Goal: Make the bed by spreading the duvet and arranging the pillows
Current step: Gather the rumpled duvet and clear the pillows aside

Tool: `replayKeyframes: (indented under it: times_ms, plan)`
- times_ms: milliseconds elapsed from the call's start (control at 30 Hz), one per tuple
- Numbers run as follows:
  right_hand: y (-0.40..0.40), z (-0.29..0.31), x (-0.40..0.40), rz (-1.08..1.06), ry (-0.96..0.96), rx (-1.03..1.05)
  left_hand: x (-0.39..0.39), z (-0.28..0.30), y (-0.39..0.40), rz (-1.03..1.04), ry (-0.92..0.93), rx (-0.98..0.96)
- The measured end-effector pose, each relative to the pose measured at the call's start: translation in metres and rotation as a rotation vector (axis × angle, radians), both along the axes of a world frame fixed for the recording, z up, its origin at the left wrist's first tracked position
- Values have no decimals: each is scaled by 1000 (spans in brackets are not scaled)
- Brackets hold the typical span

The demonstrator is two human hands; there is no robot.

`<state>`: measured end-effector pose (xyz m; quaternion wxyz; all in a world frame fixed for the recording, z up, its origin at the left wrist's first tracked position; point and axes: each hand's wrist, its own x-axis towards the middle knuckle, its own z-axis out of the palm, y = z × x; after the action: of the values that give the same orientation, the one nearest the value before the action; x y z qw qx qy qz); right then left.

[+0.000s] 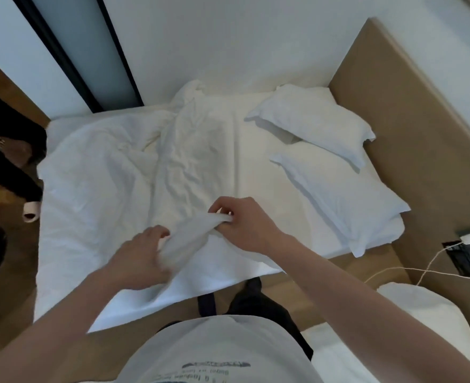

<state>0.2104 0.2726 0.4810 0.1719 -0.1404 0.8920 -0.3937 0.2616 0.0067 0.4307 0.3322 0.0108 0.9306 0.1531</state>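
Observation:
A rumpled white duvet (104, 175) covers the left and middle of the bed, bunched toward the far wall. A fold of its near edge is lifted off the mattress. My left hand (137, 258) grips the lower part of that fold, and my right hand (242, 225) pinches its upper end. Two white pillows lie at the right end by the headboard: the far pillow (319, 123) and the near pillow (347, 200), both askew. A strip of bare white sheet (256, 161) shows between duvet and pillows.
A tan headboard (410, 134) runs along the right, with a socket panel (469, 250) and a white cable (427, 269) near it. Another white bed corner (422, 322) sits at lower right. A person's dark-clad legs (4, 150) stand on the wooden floor at left. A white wall backs the bed.

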Motion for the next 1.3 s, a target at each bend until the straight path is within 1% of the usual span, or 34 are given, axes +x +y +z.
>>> replayKeyframes:
  times_ms: [67, 100, 167, 233, 300, 433, 533, 600, 667, 700, 767, 833, 867, 933, 1033, 1067, 1167, 1233, 1267, 1300]
  plan:
    - [7, -4, 8, -73, -49, 3, -2, 7, 63, 36, 143, 278]
    - [16, -7, 12, -130, -78, -13, -9, 7, 88, 49, 219, 340]
    - [41, -14, 22, -269, -145, -65, -26, 9, 122, 70, 307, 366]
    - [73, -25, 34, -374, -232, -75, -37, 10, 141, 64, 315, 393]
    - [105, -41, 50, -435, -344, -78, -42, 15, 155, 63, 307, 464]
    - [145, -88, 81, -699, -734, -167, -56, 26, 171, 148, 345, 567]
    - [161, -127, 92, -852, -1015, -149, -65, 37, 184, 218, 372, 602]
    - [169, -149, 90, -930, -1138, -205, -70, 47, 191, 278, 373, 620]
    - [178, -165, 81, -996, -1228, -317, -74, 61, 199, 337, 379, 634]
    - [180, -168, 74, -1020, -1263, -368, -76, 68, 203, 366, 387, 643]
    - [184, -178, 59, -987, -1333, -408, -80, 86, 216, 413, 417, 645]
    - [185, -203, 45, -872, -1383, -348, -85, 100, 230, 458, 459, 654]
    - [186, -218, 39, -822, -1417, -359, -88, 106, 235, 477, 480, 664]
    - [183, -208, 28, -723, -1467, -362, -93, 113, 245, 528, 513, 686]
    - [183, -151, 14, -541, -1470, -538, -95, 118, 248, 601, 564, 677]
    - [190, -138, 8, -534, -1448, -593, -94, 119, 247, 608, 575, 663]
    - [231, -126, -34, -778, -1222, -777, -88, 109, 229, 599, 525, 568]
    - [270, -110, -82, -897, -999, -897, -80, 92, 211, 627, 445, 481]
    - [288, -89, -106, -944, -877, -937, -75, 79, 201, 632, 404, 426]
    - [299, -53, -129, -999, -767, -980, -69, 66, 194, 623, 356, 362]
